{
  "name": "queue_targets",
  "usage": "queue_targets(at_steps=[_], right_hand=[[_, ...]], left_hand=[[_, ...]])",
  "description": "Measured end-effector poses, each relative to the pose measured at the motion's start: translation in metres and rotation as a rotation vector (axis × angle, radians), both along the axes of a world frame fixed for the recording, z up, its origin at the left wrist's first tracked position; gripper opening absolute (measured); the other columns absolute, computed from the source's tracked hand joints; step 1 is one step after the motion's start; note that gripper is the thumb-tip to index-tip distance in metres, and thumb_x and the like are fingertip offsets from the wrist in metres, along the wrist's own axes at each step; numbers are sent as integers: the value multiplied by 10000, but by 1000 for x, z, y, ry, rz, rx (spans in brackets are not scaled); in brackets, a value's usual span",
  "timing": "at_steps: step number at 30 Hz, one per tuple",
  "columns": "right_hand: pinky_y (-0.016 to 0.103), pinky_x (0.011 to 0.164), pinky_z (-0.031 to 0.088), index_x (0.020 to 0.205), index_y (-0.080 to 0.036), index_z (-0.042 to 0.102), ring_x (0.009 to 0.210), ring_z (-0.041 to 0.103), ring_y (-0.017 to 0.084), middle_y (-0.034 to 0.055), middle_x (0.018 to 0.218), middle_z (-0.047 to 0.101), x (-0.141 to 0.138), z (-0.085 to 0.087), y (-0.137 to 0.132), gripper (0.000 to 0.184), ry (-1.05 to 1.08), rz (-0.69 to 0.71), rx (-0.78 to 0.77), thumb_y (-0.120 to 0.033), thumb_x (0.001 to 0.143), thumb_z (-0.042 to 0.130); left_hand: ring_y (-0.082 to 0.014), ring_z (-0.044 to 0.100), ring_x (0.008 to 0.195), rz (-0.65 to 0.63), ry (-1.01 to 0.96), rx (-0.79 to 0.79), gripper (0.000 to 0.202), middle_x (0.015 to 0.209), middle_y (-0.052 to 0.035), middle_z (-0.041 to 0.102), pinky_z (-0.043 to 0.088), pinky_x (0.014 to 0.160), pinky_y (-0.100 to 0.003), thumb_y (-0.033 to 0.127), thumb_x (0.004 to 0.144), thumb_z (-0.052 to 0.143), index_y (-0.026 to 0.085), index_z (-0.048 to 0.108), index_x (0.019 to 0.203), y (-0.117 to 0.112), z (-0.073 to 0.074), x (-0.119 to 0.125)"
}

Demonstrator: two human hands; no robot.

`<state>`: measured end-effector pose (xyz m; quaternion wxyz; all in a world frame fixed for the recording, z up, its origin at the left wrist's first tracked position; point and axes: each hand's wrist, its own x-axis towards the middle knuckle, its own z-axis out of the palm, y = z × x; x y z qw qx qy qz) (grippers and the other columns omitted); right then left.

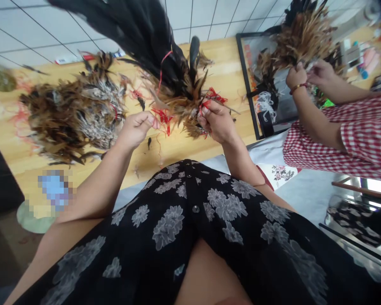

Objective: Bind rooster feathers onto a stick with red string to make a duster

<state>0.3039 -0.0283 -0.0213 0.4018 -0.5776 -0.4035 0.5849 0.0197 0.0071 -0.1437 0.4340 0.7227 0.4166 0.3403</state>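
Long black feathers (146, 38) and shorter brown feathers (190, 91) form a bundle on the wooden table, tied with red string. My right hand (218, 121) is closed at the base of this bundle, pinching red string (206, 103) there. To the left, my left hand (136, 129) is closed in a pinch, with a thin strand of red string (156, 123) at its fingertips. More red string ends (165, 117) hang between the two hands. A large pile of brown and grey feathers (66, 118) lies beyond my left hand.
At right, another person's hands (307, 76) work on a second feather bundle (300, 40) over a black-framed tray (256, 123). White string (266, 106) lies there. A blurred blue object (53, 188) is near the table's left front. The tiled wall (206, 19) stands behind.
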Motion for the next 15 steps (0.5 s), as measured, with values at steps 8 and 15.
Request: queue_targets(at_steps=[8, 15], right_hand=[[163, 445, 179, 830, -227, 464, 456, 241, 46, -91, 584, 407, 21, -9, 8, 246, 249, 13, -188, -228, 1033, 604], [154, 460, 238, 746, -222, 459, 493, 333, 36, -91, 592, 423, 37, -14, 12, 329, 156, -22, -141, -211, 913, 742]], left_hand=[[-119, 408, 649, 79, -307, -420, 642, 756, 25, 695, 325, 668, -368, 756, 754, 881, 216, 533, 759, 6, 11, -5], [-144, 70, 670, 183, -507, -503, 590, 604, 12, 444, 349, 704, -402, 650, 766, 848, 212, 459, 697, 33, 59, -46]])
